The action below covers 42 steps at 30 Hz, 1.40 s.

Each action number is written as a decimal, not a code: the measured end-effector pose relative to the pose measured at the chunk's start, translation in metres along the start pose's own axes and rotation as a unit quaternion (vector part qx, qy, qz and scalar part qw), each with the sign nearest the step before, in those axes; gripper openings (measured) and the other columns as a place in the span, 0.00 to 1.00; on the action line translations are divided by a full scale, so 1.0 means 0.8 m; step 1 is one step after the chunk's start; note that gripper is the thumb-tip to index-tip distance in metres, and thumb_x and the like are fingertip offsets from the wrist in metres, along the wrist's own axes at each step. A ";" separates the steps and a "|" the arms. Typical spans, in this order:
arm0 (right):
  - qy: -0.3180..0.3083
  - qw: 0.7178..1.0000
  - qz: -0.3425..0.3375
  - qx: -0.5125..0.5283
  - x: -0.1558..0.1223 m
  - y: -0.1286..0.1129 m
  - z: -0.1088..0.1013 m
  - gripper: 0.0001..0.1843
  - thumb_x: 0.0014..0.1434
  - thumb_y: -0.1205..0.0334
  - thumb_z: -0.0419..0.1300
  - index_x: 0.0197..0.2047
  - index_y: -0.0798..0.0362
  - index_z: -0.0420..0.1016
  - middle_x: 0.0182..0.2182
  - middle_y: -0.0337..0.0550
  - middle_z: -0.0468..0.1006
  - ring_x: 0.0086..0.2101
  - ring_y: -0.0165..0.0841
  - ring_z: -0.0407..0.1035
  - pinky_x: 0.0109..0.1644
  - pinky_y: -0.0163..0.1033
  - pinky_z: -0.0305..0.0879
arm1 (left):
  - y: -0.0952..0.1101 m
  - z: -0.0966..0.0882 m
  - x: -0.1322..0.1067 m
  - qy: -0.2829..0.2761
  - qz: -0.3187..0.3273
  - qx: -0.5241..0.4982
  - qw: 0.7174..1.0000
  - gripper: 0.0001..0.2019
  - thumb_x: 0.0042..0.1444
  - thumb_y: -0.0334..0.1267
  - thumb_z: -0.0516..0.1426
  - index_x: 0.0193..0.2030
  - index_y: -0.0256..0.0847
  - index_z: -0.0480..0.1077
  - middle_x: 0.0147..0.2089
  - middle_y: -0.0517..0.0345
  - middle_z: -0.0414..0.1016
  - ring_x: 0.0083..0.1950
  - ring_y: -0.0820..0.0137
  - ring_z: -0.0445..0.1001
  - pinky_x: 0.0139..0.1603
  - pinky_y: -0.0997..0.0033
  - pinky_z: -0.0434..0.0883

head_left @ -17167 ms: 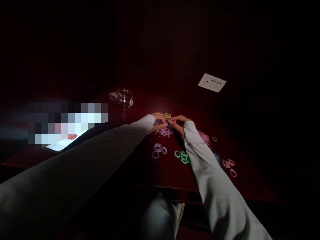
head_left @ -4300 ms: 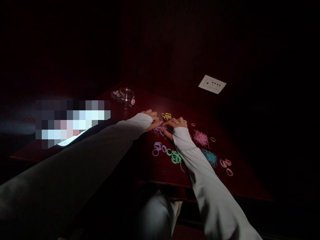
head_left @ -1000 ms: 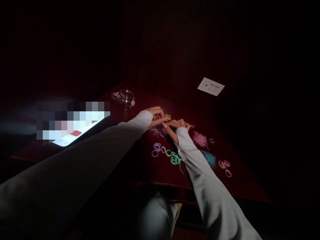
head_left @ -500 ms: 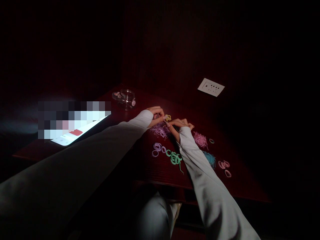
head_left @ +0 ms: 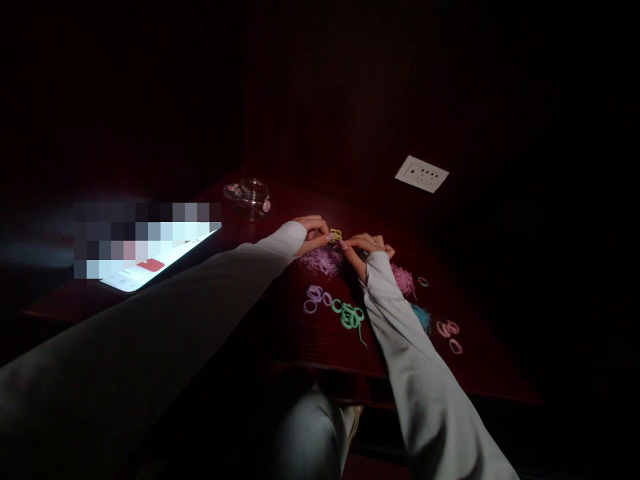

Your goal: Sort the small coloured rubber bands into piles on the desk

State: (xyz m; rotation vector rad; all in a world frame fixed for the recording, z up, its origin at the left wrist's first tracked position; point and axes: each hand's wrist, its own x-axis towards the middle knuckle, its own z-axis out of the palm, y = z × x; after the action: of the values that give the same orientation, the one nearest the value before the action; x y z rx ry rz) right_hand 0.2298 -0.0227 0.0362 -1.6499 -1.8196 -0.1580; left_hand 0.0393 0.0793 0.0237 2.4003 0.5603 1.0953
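My left hand (head_left: 314, 231) is bent in a pinch, thumb against fingers, just above a pile of purple loops (head_left: 323, 263). Close by its fingertips are small yellow loops (head_left: 337, 234); whether they are held or lie on the table I cannot tell. My right hand (head_left: 367, 248) faces it from the right with its fingers curled and its thumb reaching toward the left hand. Anything in either pinch is too small and dark to make out. Partly behind my right wrist and sleeve lie a pink pile (head_left: 404, 280) and a teal pile (head_left: 421, 318).
Nearer me on the dark red table (head_left: 320, 347) are purple rings (head_left: 314, 295) and green rings (head_left: 350, 316). Pink rings (head_left: 449, 329) and one dark ring (head_left: 423, 282) lie rightward. A glass jar (head_left: 255, 198), a lit phone (head_left: 150, 267) and a wall socket (head_left: 423, 175) also show.
My right hand has shifted slightly to the right, so its thumb is farther from the left hand's fingertips. My left hand stays nearly in place.
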 end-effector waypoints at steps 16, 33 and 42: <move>0.066 0.941 0.209 -0.258 -0.008 0.095 -0.062 0.19 0.63 0.47 0.57 0.32 0.50 0.82 0.34 0.51 0.80 0.45 0.51 0.66 0.51 0.60 0.53 | -0.028 0.018 -0.005 0.017 -0.114 0.180 0.977 0.09 0.61 0.30 0.56 0.44 0.45 0.75 0.48 0.56 0.80 0.51 0.63 0.73 0.56 0.60 0.67; -0.049 0.878 0.322 -0.350 -0.019 0.083 -0.071 0.19 0.64 0.51 0.54 0.40 0.54 0.82 0.40 0.55 0.81 0.49 0.51 0.67 0.59 0.64 0.52 | -0.019 0.012 0.000 -0.043 -0.205 0.086 0.974 0.14 0.61 0.36 0.56 0.52 0.43 0.78 0.42 0.57 0.86 0.47 0.66 0.80 0.55 0.66 0.71; -0.040 0.979 0.045 -0.196 -0.006 0.050 -0.025 0.20 0.70 0.47 0.52 0.40 0.48 0.81 0.40 0.47 0.80 0.48 0.46 0.63 0.54 0.52 0.45 | -0.013 0.008 -0.003 -0.029 -0.180 0.075 0.980 0.14 0.60 0.37 0.56 0.52 0.41 0.77 0.35 0.60 0.84 0.34 0.71 0.75 0.44 0.70 0.70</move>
State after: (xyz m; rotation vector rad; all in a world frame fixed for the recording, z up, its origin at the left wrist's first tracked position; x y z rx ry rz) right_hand 0.2746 -0.0292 0.0353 -2.0323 -1.8538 -0.4400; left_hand 0.0409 0.0852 0.0133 2.3208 1.0427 0.8479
